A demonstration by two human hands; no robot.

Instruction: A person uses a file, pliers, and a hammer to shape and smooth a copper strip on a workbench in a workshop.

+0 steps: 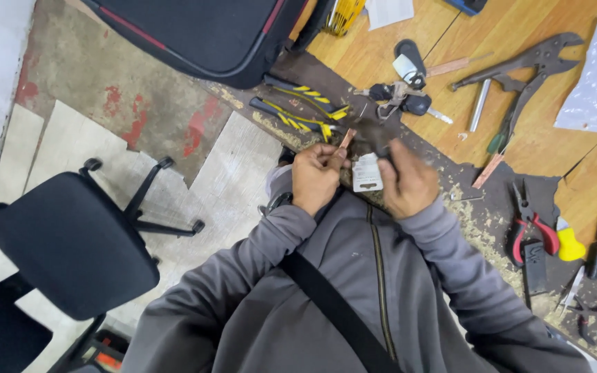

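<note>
In the middle of the frame, just above the grey jacket's zip, both hands meet over the edge of the workbench. The left hand (317, 176) is curled tight around a small copper-coloured strip (346, 139), whose tip pokes up past the fingers. The right hand (407, 181) is closed on something dark and small (374, 141); it is blurred, so I cannot say what it is, only that a white tag (367, 173) hangs below it between the two hands.

To my eye the work is somewhere in the thick of it: the strip and the dark piece are held close together but I cannot tell whether they are joined. Filings and scraps litter the dark mat (499, 207), which suggests cutting or filing has gone on here.

At upper right a bunch of keys (401, 97) and locking pliers (519, 76) lie on the wood, untouched. Red-handled pliers (532, 231) sit at right, and yellow-and-black cutters (302, 110) lie just above the hands. An office chair (70, 242) stands at lower left.
</note>
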